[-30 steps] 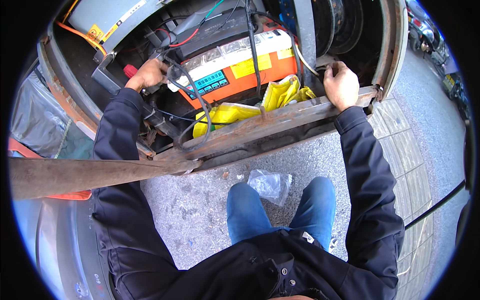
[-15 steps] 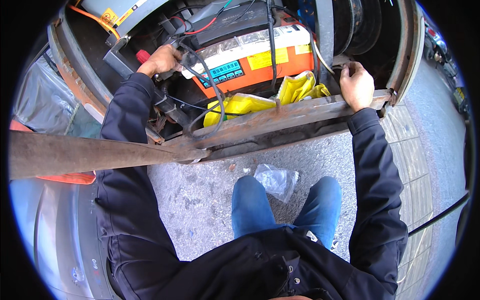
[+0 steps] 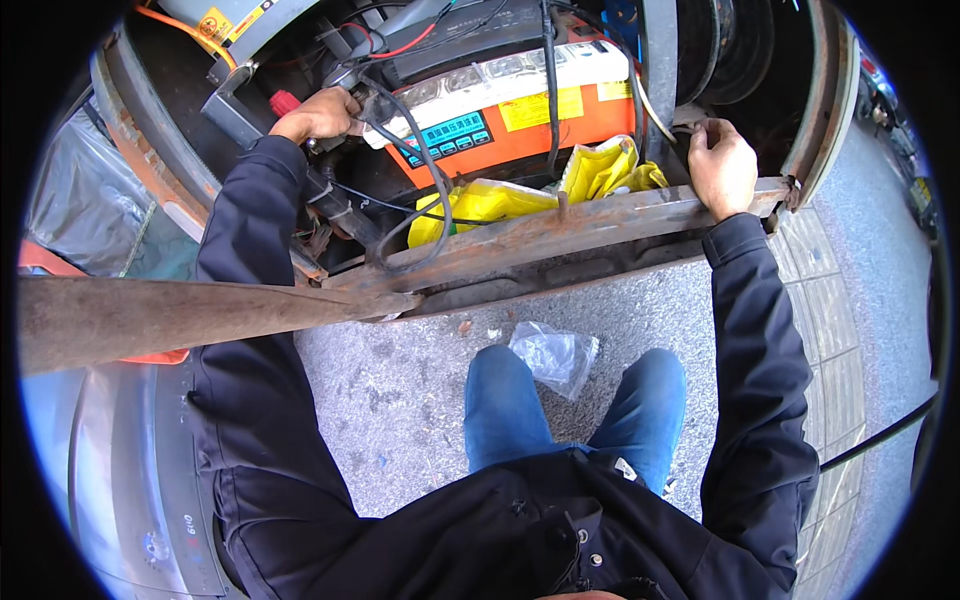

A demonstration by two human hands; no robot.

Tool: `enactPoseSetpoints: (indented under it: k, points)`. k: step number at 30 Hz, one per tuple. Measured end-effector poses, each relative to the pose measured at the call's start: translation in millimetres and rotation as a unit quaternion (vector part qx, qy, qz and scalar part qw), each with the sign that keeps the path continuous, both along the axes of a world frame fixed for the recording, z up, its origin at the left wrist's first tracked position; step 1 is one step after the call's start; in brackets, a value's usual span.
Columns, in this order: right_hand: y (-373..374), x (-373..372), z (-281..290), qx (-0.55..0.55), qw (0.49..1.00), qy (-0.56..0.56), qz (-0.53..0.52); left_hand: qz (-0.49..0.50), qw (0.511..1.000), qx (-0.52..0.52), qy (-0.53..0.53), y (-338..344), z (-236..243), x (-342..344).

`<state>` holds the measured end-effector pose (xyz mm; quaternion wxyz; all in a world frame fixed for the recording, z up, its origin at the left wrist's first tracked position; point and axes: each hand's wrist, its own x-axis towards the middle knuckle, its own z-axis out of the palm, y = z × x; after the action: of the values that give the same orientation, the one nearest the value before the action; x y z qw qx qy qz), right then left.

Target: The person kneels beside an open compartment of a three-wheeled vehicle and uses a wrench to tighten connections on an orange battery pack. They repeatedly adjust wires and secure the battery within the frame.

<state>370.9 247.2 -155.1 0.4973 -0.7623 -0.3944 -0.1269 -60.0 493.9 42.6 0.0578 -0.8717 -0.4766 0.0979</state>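
Compartment (image 3: 800, 130) holds orange battery (image 3: 520, 125); left hand (image 3: 318, 113) grips cables (image 3: 400, 130), right hand (image 3: 722, 165) pinches cable (image 3: 655, 105).

You are outdoors at a roadside, working at an open vehicle compartment. Under your knees lies grey speckled asphalt (image 3: 400, 390), with pale square paving tiles (image 3: 835, 300) off to the right. Just beyond your fingers (image 3: 700, 135) a rusty metal frame rail (image 3: 560, 230) fronts a bay holding an orange and black battery box (image 3: 510, 110) and black cables (image 3: 425, 175).
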Motion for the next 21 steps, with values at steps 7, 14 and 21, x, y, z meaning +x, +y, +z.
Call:
enactPoseSetpoints:
  k: [7, 14, 21]
  points:
    - [0, 1, -2, 0.004, 1.0, -0.002, -0.002, -0.015, 1.0, -0.01, -0.009, 17, -3, -5]
    - [1, 1, -2, -0.002, 1.0, 0.008, -0.004, 0.013, 0.988, -0.075, -0.135, 22, -6, -13]
    - [-2, 3, -3, -0.006, 1.0, -0.008, -0.016, -0.017, 0.998, 0.032, -0.052, 3, -3, 8]
